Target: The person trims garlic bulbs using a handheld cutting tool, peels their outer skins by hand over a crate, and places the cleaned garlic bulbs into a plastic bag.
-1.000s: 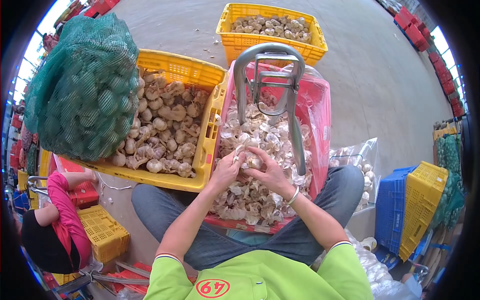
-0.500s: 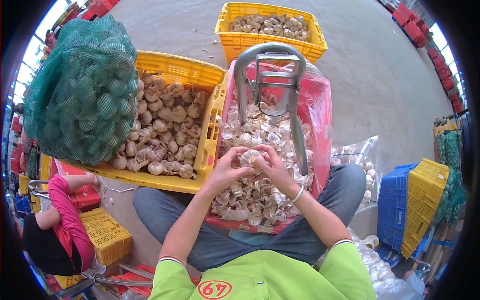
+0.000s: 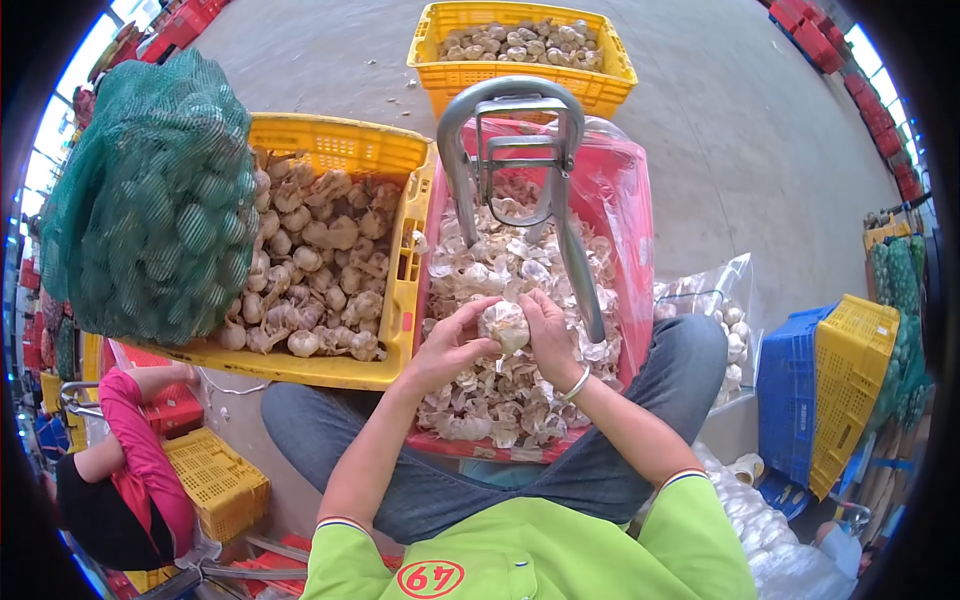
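Note:
A whitish garlic bulb (image 3: 505, 325) is pinched between my two hands above the pink crate (image 3: 632, 235). On its left side, the thumb and fingers of my left hand (image 3: 445, 348) close against it. My right hand (image 3: 552, 342) presses on the other side, its fingers close together. A small strip of skin dangles below the bulb. Loose garlic skins (image 3: 480, 400) fill the crate beneath both hands. Just beyond my hands, a curved metal frame with a hinged lever (image 3: 515, 150) rises over the crate, one grey arm reaching down near my right hand.
To the left stands a yellow crate of untrimmed garlic (image 3: 320, 260), with a green mesh sack (image 3: 150, 210) on it. Another yellow crate (image 3: 525, 75) holds bulbs ahead. A clear bag of white bulbs (image 3: 735, 325) and a blue crate (image 3: 790, 400) are right. A person in pink (image 3: 145, 455) sits lower left.
The bulb has been turned and shows more of its pale surface, with skin hanging underneath. My right hand has shifted from over the bulb to its side. The view has moved slightly.

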The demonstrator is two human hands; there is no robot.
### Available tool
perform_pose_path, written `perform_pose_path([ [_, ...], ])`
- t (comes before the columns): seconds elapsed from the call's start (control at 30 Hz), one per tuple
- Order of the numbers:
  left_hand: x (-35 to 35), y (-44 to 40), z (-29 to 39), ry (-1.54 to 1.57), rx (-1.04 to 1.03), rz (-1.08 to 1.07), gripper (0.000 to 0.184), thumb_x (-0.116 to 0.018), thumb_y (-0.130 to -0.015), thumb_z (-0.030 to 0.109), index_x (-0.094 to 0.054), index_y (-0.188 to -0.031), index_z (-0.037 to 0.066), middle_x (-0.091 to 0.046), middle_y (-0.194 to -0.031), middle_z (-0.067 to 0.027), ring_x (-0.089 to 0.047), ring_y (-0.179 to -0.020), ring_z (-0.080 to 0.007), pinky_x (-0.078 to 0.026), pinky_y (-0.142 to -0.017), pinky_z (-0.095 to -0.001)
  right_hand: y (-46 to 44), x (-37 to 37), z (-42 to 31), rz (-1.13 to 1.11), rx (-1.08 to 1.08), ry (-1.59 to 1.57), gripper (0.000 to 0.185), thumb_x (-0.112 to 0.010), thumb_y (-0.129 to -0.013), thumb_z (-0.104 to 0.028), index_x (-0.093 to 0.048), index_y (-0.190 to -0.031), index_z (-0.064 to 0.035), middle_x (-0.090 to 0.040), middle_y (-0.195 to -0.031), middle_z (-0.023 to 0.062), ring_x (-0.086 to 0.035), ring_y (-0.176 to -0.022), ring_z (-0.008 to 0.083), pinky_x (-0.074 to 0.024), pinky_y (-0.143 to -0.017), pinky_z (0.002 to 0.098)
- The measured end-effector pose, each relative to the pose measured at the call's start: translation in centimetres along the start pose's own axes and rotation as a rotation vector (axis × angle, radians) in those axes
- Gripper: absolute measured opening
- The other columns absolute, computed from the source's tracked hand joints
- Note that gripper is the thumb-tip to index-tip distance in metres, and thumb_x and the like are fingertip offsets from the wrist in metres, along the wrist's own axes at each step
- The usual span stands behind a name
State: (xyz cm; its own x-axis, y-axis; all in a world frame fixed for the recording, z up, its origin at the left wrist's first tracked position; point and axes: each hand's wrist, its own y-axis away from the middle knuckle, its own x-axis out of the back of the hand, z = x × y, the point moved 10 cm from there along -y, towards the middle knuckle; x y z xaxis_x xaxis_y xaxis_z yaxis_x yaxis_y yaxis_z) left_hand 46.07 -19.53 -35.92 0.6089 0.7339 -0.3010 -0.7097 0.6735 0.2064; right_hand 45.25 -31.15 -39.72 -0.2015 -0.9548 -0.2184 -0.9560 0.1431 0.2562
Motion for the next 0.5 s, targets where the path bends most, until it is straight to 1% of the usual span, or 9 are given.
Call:
perform_pose_path([
  [0.07, 0.2, 0.0, 0.3, 0.064, 0.017, 0.02, 0.052, -0.058, -0.084, 0.002, -0.035, -0.131, 0.003, -0.051, -0.116, -0.0075, -0.054, -0.101, -0.0138, -0.05, -0.08, -0.0282, 0.3, -0.6, -0.4, -0.058, -0.14, -0.059, 0.023, -0.048, -0.093, -0.023, -0.051, -0.079, -0.0036, -0.048, -0.062, 0.0009, -0.045, -0.058, 0.0053, -0.0378, -0.053, 0.0231],
  [0.17, 0.8, 0.0, -0.5, 0.12, -0.041, 0.041, 0.053, -0.06, -0.083, 0.004, -0.033, -0.129, 0.004, -0.051, -0.116, -0.0079, -0.053, -0.101, -0.0138, -0.05, -0.079, -0.0283, -0.2, -0.1, -0.3, -0.022, -0.108, 0.238, 0.027, -0.05, -0.092, -0.026, -0.053, -0.078, -0.003, -0.053, -0.063, 0.0027, -0.05, -0.057, 0.0092, -0.04, -0.052, 0.0282],
  [0.27, 0.9, -0.3, -1.2, 0.099, -0.012, 0.027, 0.051, -0.06, -0.085, 0.008, -0.032, -0.128, 0.004, -0.051, -0.118, -0.0077, -0.054, -0.1, -0.0141, -0.05, -0.078, -0.0282, -1.2, 0.3, -1.4, 0.002, 0.19, 0.689, 0.03, -0.048, -0.093, -0.029, -0.056, -0.082, -0.0017, -0.059, -0.067, 0.0057, -0.055, -0.061, 0.0145, -0.0425, -0.057, 0.0346],
  [0.37, 0.5, -0.2, -0.4, 0.16, -0.006, -0.007, 0.051, -0.058, -0.087, 0.012, -0.031, -0.129, 0.004, -0.05, -0.119, -0.008, -0.054, -0.101, -0.0149, -0.051, -0.079, -0.0291, -1.1, 1.0, -2.6, 0.024, 0.24, 0.709, 0.032, -0.047, -0.093, -0.03, -0.058, -0.089, -0.0006, -0.062, -0.073, 0.0111, -0.06, -0.07, 0.0241, -0.044, -0.064, 0.04],
  [0.47, 0.8, -0.4, -0.7, 0.282, 0.022, 0.056, 0.051, -0.055, -0.089, 0.013, -0.03, -0.132, 0.004, -0.049, -0.121, -0.0082, -0.054, -0.102, -0.0156, -0.052, -0.079, -0.0305, -2.0, 0.0, -2.4, -0.114, 0.166, 0.165, 0.034, -0.049, -0.091, -0.033, -0.057, -0.097, -0.0005, -0.061, -0.075, 0.0153, -0.062, -0.074, 0.0301, -0.045, -0.067, 0.0395],
  [0.5, 0.6, -0.4, -0.6, 0.28, 0.019, 0.043, 0.051, -0.056, -0.088, 0.012, -0.03, -0.132, 0.004, -0.048, -0.121, -0.0079, -0.054, -0.102, -0.0155, -0.052, -0.079, -0.0306, -1.7, -0.8, -2.3, -0.162, 0.14, 0.266, 0.036, -0.049, -0.09, -0.035, -0.056, -0.097, -0.0004, -0.061, -0.075, 0.0161, -0.062, -0.074, 0.0313, -0.0453, -0.067, 0.0395],
])
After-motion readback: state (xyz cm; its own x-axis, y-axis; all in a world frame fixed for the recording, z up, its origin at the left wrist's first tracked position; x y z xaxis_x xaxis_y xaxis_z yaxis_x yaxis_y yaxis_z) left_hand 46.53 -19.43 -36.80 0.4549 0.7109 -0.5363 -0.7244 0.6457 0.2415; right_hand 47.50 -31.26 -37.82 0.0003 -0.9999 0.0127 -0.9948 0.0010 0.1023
